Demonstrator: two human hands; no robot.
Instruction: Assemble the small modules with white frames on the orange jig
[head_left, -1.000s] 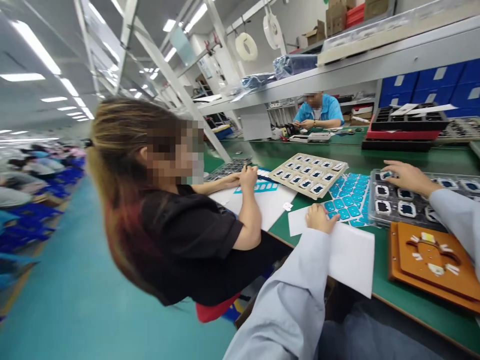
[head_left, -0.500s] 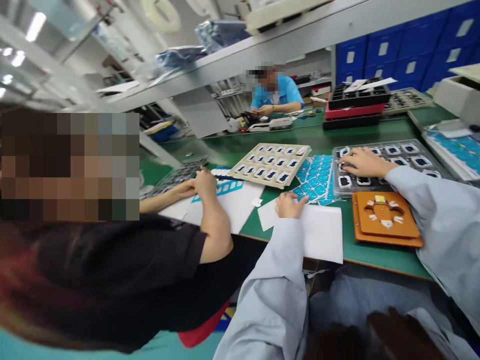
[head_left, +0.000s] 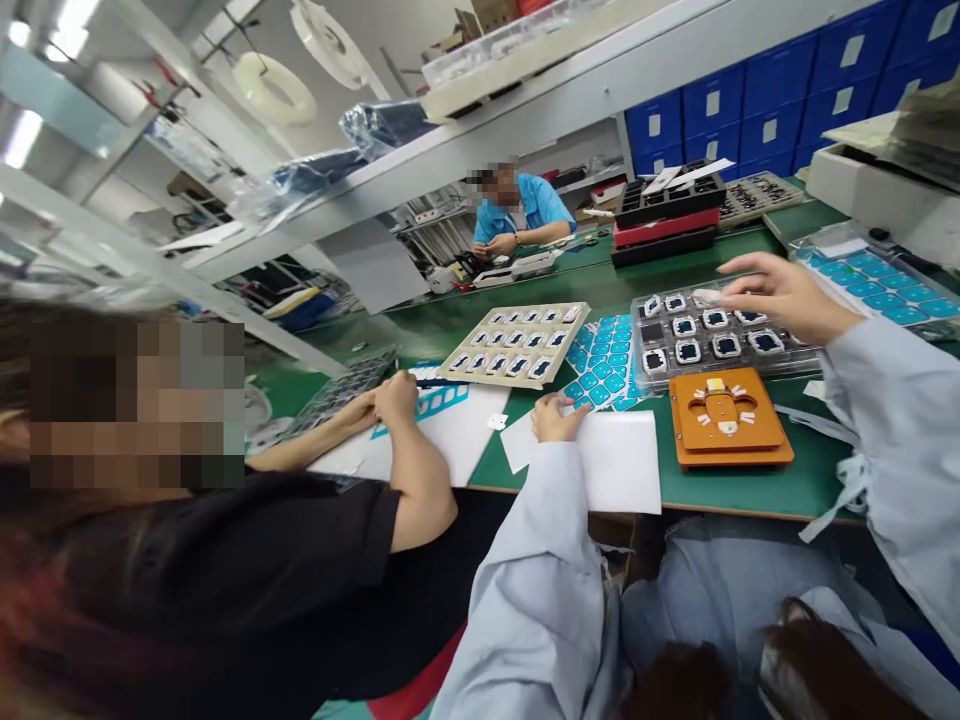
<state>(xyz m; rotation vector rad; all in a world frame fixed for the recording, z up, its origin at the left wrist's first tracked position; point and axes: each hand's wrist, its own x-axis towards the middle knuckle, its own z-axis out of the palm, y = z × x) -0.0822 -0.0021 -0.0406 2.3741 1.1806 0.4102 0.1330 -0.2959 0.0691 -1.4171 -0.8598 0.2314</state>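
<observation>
My right hand is raised over the clear plastic tray, its fingers closed at the tips on a small white part, which is blurred. Dark-centred pieces with white frames sit in the tray's pockets; one pocket at its left side is bare. My left hand rests at the upper edge of a white paper sheet, fingers curled and thumb apart, holding nothing that I can see. Beyond it lie blue sticker sheets. An orange fixture with white inserts lies below the tray.
A beige tray of similar pieces stands left of the stickers. A co-worker in a black sleeve works close on my left; another person in blue sits across the bench. Stacked black and red trays stand at the back.
My right hand has lifted off the tray's left side and moved right and up, with a small white part at its fingertips. My left hand stays by the paper, its fingers more curled.
</observation>
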